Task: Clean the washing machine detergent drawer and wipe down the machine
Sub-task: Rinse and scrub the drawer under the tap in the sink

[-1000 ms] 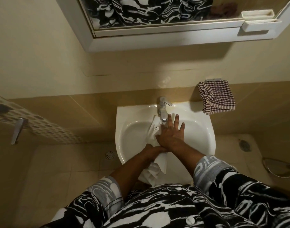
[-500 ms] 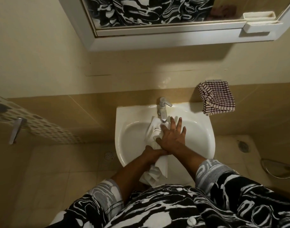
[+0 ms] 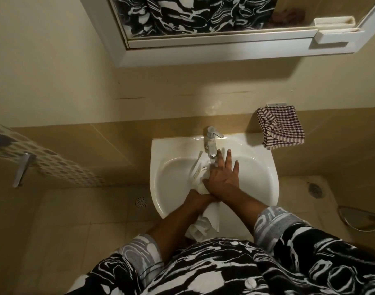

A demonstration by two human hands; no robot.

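Two hands meet over one white cloth point(image 3: 200, 167) in the sink point(image 3: 158, 150), directly in front of the tap point(image 3: 211, 143). The cloth's upper end lies bunched just under the tap's spout. Its lower end trails away from the tap, over the sink's front rim, and hangs toward the person's patterned shirt.

The right grip point(image 3: 221, 177) is apart: fingers straight and splayed, palm flat on the bunched cloth, fingertips reaching just to the right of the spout. The left grip point(image 3: 196, 195) sits further out from the tap, at the cloth's middle. Its fingers are covered by the right wrist, so I cannot tell whether they close round the fabric.

To my eye the cloth will handle soft and limp, light when dry, heavier and clingy once soaked. It would sag from any single corner, so the gathered middle looks the best place to take hold and wring.

It looks plain white, creased into long folds, with no stain I can make out. Whether water is running I cannot say.

Off to the tap's right, a checked towel point(image 3: 281, 128) hangs on the wall.
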